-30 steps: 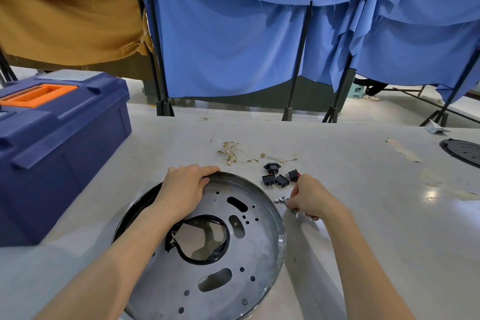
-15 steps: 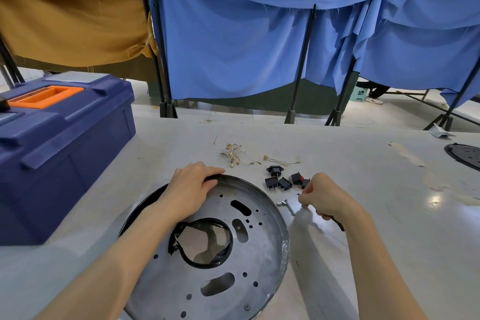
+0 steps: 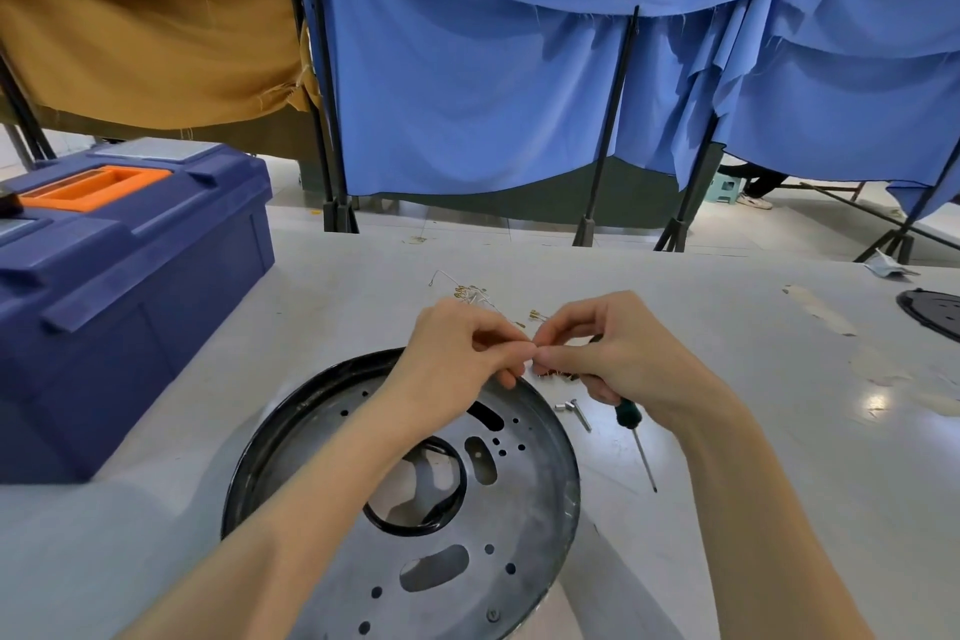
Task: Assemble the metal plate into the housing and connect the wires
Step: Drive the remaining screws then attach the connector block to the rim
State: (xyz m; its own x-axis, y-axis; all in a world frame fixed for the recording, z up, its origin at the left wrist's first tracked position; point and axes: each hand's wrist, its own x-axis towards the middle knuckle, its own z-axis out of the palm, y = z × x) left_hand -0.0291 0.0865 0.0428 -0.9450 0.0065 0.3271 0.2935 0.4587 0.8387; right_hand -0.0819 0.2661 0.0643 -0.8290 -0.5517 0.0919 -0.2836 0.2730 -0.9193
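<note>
Listing the bench by item, we enter the following.

1. Metal plate (image 3: 467,535): round, punched with holes and slots, lower centre of the frame. It lies inside the black housing (image 3: 291,431), whose rim shows along its left and upper edge. We judge the seating step done. Whether the plate is screwed down we cannot tell.

2. Wires (image 3: 470,294): a loose bundle with brass-coloured ends on the table (image 3: 753,431), centre of the frame, just above the hands and apart from the housing. None reaches the plate, so we judge the connecting not yet begun.

3. Left hand (image 3: 457,353) and right hand (image 3: 618,353): they meet just above the plate's upper rim. Thumb and forefinger of each pinch a small part, too small for us to name.

4. Screwdriver (image 3: 626,418): its green handle sits under the right hand's curled lower fingers, which appear to grip it. The shaft points to the lower right.

5. Black connectors (image 3: 561,374): mostly hidden beneath the right hand.

6. Metal key (image 3: 574,411): on the table, just right of the housing rim.

7. Blue toolbox (image 3: 130,276): left of the frame.
</note>
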